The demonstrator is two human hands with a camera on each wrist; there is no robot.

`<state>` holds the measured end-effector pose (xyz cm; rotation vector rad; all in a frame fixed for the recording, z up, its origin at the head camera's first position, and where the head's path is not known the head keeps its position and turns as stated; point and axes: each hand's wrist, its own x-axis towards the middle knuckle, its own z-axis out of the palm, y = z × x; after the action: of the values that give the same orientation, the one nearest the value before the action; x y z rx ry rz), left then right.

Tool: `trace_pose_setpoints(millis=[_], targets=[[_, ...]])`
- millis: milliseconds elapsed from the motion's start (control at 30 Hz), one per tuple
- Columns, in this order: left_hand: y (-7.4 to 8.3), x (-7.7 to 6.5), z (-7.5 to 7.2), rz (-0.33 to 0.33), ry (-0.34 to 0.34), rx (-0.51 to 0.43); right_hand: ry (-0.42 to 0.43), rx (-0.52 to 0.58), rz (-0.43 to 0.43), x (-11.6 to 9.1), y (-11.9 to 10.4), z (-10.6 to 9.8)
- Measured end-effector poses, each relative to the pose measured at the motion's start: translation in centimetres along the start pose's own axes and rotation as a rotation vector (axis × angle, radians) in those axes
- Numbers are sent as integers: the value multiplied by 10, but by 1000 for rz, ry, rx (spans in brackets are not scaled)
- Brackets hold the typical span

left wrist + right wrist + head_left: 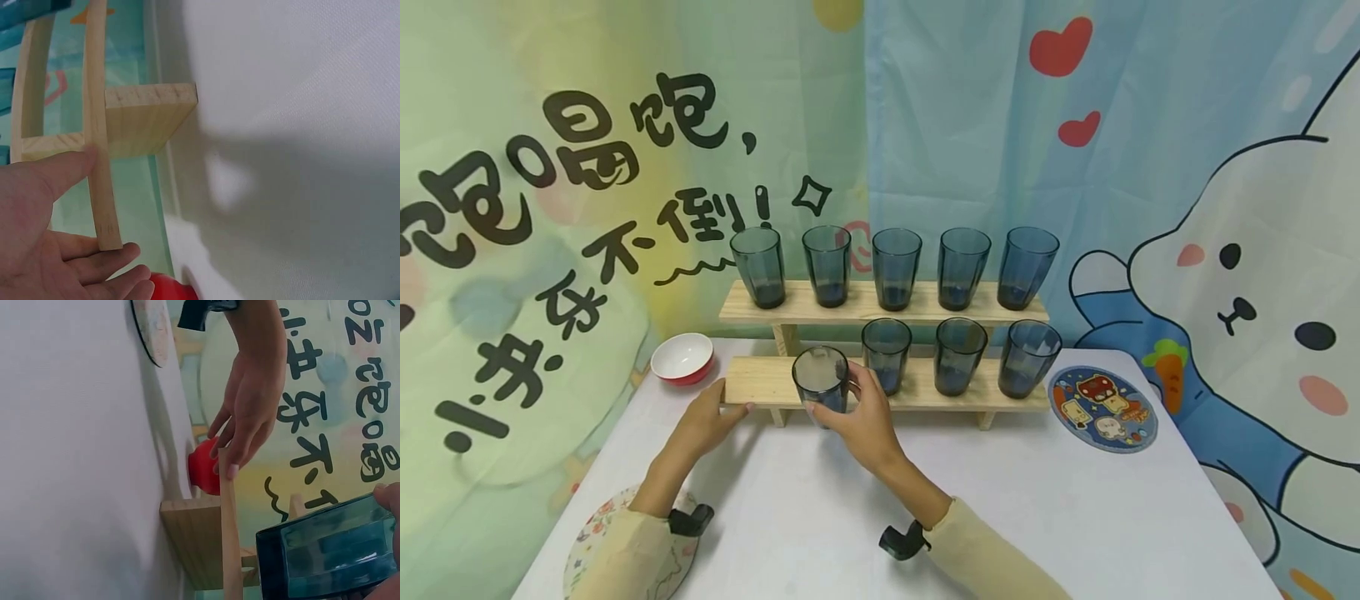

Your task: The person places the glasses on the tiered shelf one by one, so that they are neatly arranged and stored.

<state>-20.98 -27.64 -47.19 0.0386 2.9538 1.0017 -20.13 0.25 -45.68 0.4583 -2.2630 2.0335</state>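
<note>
A two-tier wooden shelf (760,381) stands at the back of the table. My left hand (702,423) grips the left end of its lower board, thumb on the front edge and fingers by the board's end in the left wrist view. In my right hand (868,423) is a blue-tinted glass tumbler (820,377), held upright between thumb and fingers, overlapping the lower board's front edge in the head view. Three similar tumblers (960,357) stand on the lower board to the right of it. Several more tumblers (897,268) line the upper board (865,313).
Left of the shelf sits a small red bowl (682,358) with a white inside. A round flowered mat (587,550) lies under my left forearm. Right of the shelf is a round blue cartoon mat (1103,410). A printed curtain (940,108) hangs close behind the shelf.
</note>
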Motion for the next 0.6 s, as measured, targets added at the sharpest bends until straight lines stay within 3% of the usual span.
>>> trace_pose_setpoints(millis=[600], targets=[[-2,0,2,16,15,11,72,-31,33,38,5,30]])
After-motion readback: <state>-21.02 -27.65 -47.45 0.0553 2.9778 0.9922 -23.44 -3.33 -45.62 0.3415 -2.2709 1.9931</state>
